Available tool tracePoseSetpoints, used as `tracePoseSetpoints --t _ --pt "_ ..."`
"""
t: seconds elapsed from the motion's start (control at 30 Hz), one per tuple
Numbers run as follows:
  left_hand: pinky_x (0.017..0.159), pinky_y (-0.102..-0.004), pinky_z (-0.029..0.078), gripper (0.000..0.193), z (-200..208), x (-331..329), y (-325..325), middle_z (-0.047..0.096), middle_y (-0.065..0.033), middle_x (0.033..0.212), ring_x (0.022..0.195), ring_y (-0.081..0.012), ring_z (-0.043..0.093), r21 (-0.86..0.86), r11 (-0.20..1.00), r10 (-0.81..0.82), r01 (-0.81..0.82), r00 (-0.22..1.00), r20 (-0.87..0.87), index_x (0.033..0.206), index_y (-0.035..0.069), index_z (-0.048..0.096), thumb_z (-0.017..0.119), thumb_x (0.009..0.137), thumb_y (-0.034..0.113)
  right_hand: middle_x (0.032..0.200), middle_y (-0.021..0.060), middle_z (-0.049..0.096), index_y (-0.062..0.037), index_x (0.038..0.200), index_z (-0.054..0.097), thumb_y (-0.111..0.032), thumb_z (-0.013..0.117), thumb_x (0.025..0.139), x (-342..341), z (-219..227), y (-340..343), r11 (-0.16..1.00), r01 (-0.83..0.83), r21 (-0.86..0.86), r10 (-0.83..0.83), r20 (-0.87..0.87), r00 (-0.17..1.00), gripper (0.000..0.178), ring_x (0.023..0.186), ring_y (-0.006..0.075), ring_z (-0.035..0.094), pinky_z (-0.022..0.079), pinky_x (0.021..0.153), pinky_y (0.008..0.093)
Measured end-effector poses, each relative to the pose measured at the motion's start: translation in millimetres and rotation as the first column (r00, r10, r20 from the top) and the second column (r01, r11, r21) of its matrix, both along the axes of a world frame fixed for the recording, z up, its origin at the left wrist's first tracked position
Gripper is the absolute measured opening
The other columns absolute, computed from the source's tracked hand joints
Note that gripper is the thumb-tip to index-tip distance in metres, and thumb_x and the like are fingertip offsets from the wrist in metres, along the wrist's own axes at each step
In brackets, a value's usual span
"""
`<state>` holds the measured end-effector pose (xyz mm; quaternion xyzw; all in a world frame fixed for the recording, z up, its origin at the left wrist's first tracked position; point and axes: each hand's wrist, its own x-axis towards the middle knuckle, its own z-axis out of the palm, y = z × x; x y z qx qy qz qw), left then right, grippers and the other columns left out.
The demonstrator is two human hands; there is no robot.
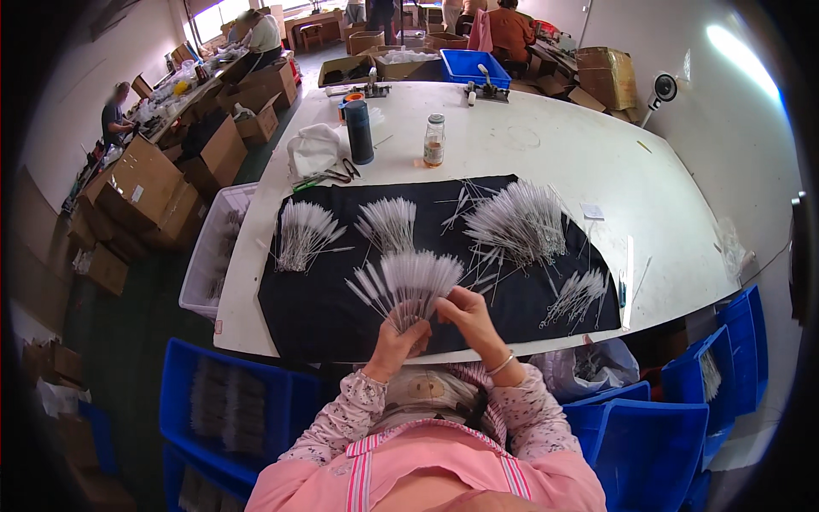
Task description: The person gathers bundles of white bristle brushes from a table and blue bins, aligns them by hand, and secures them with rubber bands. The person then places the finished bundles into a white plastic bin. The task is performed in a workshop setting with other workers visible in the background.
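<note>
My left hand (401,339) is closed around the wire stems of a fanned bunch of thin white bristle brushes (418,277), heads pointing away from me. At the bunch's right side, my right hand (469,317) pinches with thumb and forefinger at a brush on its edge. Both hands are over the front of a black cloth (341,328). Beyond them lie two brush piles, one at the left (304,235) and one in the middle (391,224). A bigger brush heap (520,224) lies at the right, with a smaller loop-ended group (576,299) nearer me.
On the white table (597,136) stand a dark flask (359,132) and a glass jar (434,141), beside a white cloth (314,151) and snips (350,169). Blue bins (648,444) flank me; a white crate (200,273) sits left. Other people work farther off.
</note>
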<state>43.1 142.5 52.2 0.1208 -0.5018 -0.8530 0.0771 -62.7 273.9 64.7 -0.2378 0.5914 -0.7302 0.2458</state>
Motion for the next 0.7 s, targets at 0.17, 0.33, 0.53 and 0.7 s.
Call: tracePoseSetpoints --t 0.17,0.33,0.53,0.7 --pt "0.041 -0.0186 0.035 0.030 -6.3 10.6 -5.3 0.059 -0.0011 0.074 0.053 -0.0067 0.052 -0.044 0.997 -0.055 0.057 0.998 0.039 0.114 0.005 0.052 0.061 0.086 0.006 0.071 -0.0015 0.061 -0.0001 0.085 0.063 -0.013 0.063 0.087 10.5 -1.8 -21.1 0.996 0.068 0.062 -0.070 0.034 0.997 0.013 0.059 0.0039 0.051 0.041 0.053 0.0199" --pt "0.041 -0.0194 0.036 0.027 -13.2 12.6 -5.4 0.060 -0.0033 0.073 0.054 -0.0090 0.054 0.017 1.000 -0.005 0.005 0.999 0.038 0.110 0.003 0.054 0.063 0.085 0.007 0.070 -0.0015 0.062 -0.0018 0.085 0.065 -0.013 0.061 0.087 8.9 -6.1 -25.6 0.997 -0.002 0.076 -0.003 0.070 0.998 0.012 0.058 0.0034 0.051 0.040 0.052 0.0177" --pt "0.048 -0.0242 0.043 0.027 -18.7 8.4 0.3 0.061 -0.0045 0.079 0.059 -0.0126 0.057 0.110 0.991 0.071 -0.075 0.997 0.039 0.108 0.005 0.053 0.064 0.083 0.007 0.067 -0.0027 0.058 -0.0015 0.085 0.062 -0.011 0.062 0.086 6.8 -12.1 -27.0 0.995 0.062 0.075 -0.072 0.132 0.989 0.010 0.056 0.0034 0.049 0.037 0.049 0.0181" --pt "0.049 -0.0249 0.044 0.029 -19.3 4.6 -0.1 0.061 -0.0044 0.081 0.062 -0.0122 0.057 0.101 0.993 0.062 -0.069 0.996 0.068 0.110 0.007 0.049 0.062 0.084 0.008 0.075 0.0013 0.061 -0.0006 0.093 0.060 -0.013 0.061 0.087 8.8 -7.6 -34.3 1.000 -0.002 -0.012 0.005 0.230 0.973 0.014 0.054 0.0061 0.053 0.041 0.044 0.0208"
